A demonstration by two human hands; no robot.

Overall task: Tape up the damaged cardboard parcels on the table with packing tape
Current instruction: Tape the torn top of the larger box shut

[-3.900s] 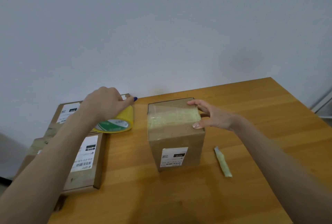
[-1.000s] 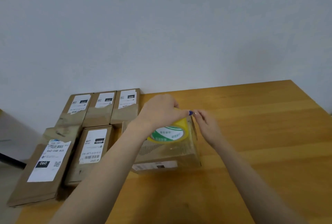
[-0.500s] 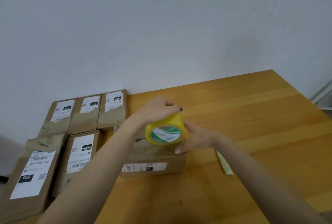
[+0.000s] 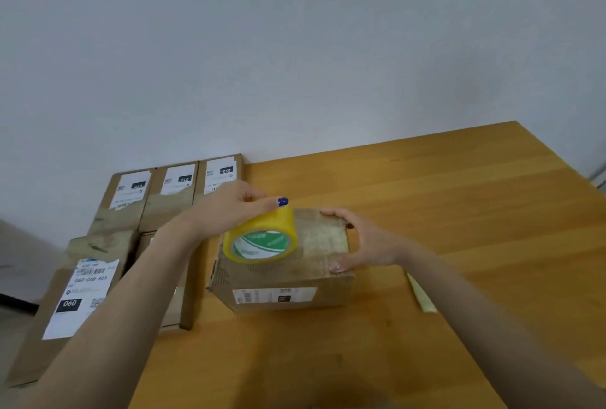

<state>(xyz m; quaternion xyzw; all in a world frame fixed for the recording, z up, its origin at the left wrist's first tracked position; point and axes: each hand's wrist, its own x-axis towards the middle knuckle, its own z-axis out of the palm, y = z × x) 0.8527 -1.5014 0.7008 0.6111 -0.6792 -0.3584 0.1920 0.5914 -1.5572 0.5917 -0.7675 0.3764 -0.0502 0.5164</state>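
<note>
A brown cardboard parcel (image 4: 314,274) lies on its side in the middle of the wooden table (image 4: 459,205), its white label facing me. My left hand (image 4: 229,208) grips a yellow roll of packing tape (image 4: 260,238) from above and holds it over the parcel's left top. My right hand (image 4: 367,241) clasps the parcel's right end, thumb on the near edge and fingers over the far edge. A clear strip of tape covers part of the parcel's top.
Several flat labelled parcels (image 4: 173,192) lie in rows along the table's left side, the nearest one (image 4: 78,290) partly under my left forearm. A pale scrap of tape (image 4: 421,294) lies on the table right of the parcel. A grey wall stands behind.
The parcel, upright 3.9 s ago, now lies on its side. My left hand brought the tape roll from the left onto it. My right hand slid from beside the roll to the parcel's right end.
</note>
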